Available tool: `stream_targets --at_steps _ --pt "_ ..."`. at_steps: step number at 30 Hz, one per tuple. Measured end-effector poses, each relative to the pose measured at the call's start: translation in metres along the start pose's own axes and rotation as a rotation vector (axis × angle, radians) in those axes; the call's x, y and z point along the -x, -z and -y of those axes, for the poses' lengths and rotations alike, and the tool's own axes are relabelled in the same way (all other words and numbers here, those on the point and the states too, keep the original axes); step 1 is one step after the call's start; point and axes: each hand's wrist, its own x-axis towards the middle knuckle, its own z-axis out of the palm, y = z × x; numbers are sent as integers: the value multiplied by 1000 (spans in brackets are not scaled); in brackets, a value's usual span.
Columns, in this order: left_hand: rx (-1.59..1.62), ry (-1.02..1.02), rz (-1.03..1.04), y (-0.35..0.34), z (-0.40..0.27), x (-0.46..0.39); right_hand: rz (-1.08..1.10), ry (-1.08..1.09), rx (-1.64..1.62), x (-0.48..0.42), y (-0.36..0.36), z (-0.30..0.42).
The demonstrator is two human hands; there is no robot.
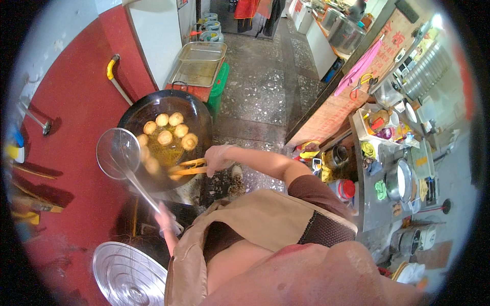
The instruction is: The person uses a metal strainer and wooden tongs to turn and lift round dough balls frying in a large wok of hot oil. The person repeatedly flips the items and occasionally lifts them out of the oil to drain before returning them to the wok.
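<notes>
My left hand (168,223), in a clear plastic glove, grips the long metal handle of a round wire-mesh skimmer (118,153). The skimmer is raised over the left rim of a dark wok (199,114). My right hand (218,158), also gloved, holds light wooden tongs or thick chopsticks (191,168) from the wok's right side. Their tips reach low into the wok, near a piece of food partly hidden by them. Several round golden fried pieces (164,137) float in the yellow oil (166,151). Those nearest the skimmer are blurred.
Beyond the wok, metal trays (201,63) rest above a green bin (220,84). A large aluminium lid (130,273) stands at lower left. The red wall (76,153) borders the left side. On the right is a worktop (371,206) with a metal bowl (399,180).
</notes>
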Motion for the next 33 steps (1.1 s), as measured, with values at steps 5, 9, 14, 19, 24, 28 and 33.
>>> stream_targets --at_steps 5,9,14,19,24,28,33 --pt "-73 -94 19 6 28 -26 -77 41 -22 -48 -35 13" --pt "-45 -80 42 8 29 -25 -113 102 -134 -77 -50 24" --pt "-48 -76 28 7 30 -27 -158 144 -149 -79 -42 48" --pt "-50 -22 -39 1 8 -7 -133 114 -146 -85 -46 57" --pt "-6 -41 22 4 10 -6 -201 198 -156 -93 -59 35" --pt "9 -72 12 0 5 -1 -154 208 -60 -63 -50 23" --pt "-4 -76 22 1 19 -16 -108 75 -48 -31 -38 8"
